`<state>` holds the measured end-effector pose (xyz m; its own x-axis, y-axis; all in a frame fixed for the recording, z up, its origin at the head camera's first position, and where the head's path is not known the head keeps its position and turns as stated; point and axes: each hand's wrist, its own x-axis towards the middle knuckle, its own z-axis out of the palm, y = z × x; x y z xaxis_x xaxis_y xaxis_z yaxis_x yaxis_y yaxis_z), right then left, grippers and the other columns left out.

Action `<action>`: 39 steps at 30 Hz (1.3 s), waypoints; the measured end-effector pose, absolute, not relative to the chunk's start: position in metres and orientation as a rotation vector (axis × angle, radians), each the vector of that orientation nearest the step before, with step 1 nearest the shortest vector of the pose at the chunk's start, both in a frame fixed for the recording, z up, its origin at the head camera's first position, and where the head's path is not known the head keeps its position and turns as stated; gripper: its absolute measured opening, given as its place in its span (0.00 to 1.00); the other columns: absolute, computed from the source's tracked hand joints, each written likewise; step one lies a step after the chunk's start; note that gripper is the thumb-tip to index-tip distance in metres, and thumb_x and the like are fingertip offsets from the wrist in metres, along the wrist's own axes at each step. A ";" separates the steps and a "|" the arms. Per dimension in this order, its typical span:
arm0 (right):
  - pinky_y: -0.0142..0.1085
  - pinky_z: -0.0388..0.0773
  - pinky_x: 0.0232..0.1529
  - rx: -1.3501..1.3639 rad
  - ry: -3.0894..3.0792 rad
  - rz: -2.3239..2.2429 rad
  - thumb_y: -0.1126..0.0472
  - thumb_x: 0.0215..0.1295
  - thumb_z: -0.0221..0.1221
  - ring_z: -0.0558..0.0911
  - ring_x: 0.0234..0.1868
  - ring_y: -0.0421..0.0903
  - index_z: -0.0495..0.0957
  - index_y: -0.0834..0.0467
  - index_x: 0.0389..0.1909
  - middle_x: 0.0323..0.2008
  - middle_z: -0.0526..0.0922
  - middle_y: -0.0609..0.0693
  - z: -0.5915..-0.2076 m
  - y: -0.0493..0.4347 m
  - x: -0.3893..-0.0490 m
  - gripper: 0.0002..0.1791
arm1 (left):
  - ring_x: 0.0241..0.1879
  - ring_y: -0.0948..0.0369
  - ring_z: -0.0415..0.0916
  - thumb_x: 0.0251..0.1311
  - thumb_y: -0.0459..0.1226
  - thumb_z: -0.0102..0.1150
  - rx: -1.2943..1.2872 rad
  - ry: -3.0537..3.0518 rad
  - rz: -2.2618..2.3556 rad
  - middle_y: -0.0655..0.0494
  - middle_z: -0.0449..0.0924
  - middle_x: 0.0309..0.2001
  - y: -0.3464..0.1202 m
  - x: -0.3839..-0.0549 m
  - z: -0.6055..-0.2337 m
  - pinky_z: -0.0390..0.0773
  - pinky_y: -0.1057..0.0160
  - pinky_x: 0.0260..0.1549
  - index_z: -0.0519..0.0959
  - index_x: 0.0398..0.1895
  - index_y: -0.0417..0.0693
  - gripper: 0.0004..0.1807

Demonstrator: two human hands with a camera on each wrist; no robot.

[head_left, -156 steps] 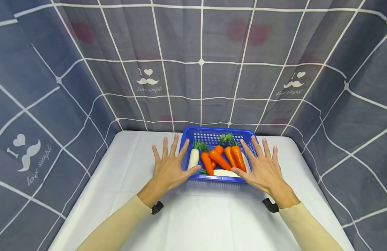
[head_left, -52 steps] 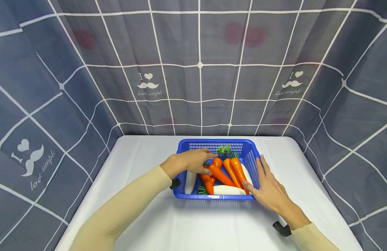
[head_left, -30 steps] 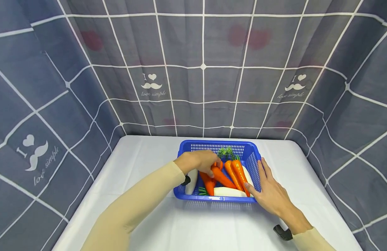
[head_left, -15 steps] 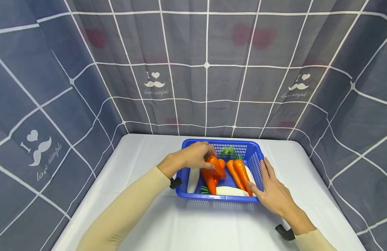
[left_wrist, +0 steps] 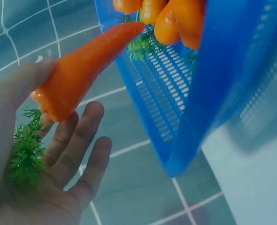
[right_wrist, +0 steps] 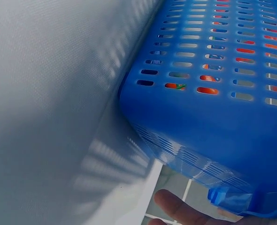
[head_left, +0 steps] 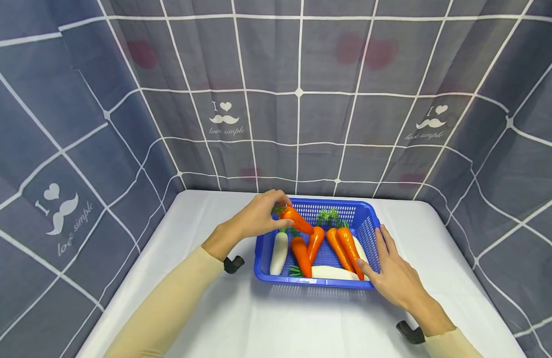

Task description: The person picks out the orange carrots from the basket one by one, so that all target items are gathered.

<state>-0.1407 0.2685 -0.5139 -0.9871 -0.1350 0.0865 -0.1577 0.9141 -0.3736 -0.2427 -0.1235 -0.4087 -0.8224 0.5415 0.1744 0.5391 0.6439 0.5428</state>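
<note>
Carrot (head_left: 298,220), head view, mid-frame: left hand (head_left: 260,216) pinches its thick end over the upper-left corner of the basket (head_left: 338,284); right hand (head_left: 397,276), fingers straight, rests alongside. Left wrist view: pinch firmly. Right wrist view: steady the basket lightly.

Head camera: high, facing forward and down across desk (head_left: 303,323) to curtain (head_left: 322,64); widest, farthest view, left hand (head_left: 258,219) and right hand (head_left: 399,278) included. Left-wrist camera: close, tilted, looking past fingers (left_wrist: 80,140) and carrot (left_wrist: 82,70) toward basket (left_wrist: 223,70). Right-wrist camera: close beside basket's outer wall, fingertips low. Basket shared by all three; carrot by head and left wrist.
</note>
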 end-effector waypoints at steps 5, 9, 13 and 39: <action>0.74 0.90 0.46 0.228 -3.022 0.595 0.26 0.84 0.56 0.89 0.58 0.82 0.38 0.64 0.97 0.96 0.40 0.68 -0.513 0.269 -0.142 0.64 | 0.60 0.52 0.87 0.73 0.46 0.83 0.934 2.903 1.040 0.50 0.89 0.60 -0.137 -0.240 -0.405 0.92 0.49 0.65 0.84 0.66 0.48 0.25; 0.75 0.90 0.46 0.225 -3.028 0.598 0.26 0.84 0.56 0.89 0.57 0.82 0.38 0.63 0.97 0.96 0.40 0.68 -0.514 0.268 -0.142 0.64 | 0.58 0.53 0.88 0.73 0.44 0.83 0.893 2.949 1.114 0.50 0.89 0.59 -0.148 -0.239 -0.404 0.93 0.50 0.63 0.83 0.66 0.47 0.26; 0.73 0.90 0.45 0.231 -3.026 0.601 0.26 0.84 0.57 0.90 0.55 0.80 0.39 0.64 0.97 0.97 0.40 0.67 -0.515 0.268 -0.141 0.64 | 0.57 0.52 0.91 0.72 0.42 0.84 0.837 3.010 1.172 0.50 0.90 0.60 -0.161 -0.237 -0.402 0.94 0.50 0.62 0.83 0.67 0.46 0.26; 0.69 0.91 0.40 0.246 -3.018 0.594 0.26 0.84 0.57 0.91 0.53 0.79 0.38 0.64 0.97 0.97 0.39 0.67 -0.513 0.271 -0.142 0.64 | 0.51 0.43 0.95 0.70 0.38 0.85 0.392 3.251 1.443 0.39 0.92 0.61 -0.221 -0.235 -0.403 0.96 0.42 0.55 0.76 0.75 0.42 0.36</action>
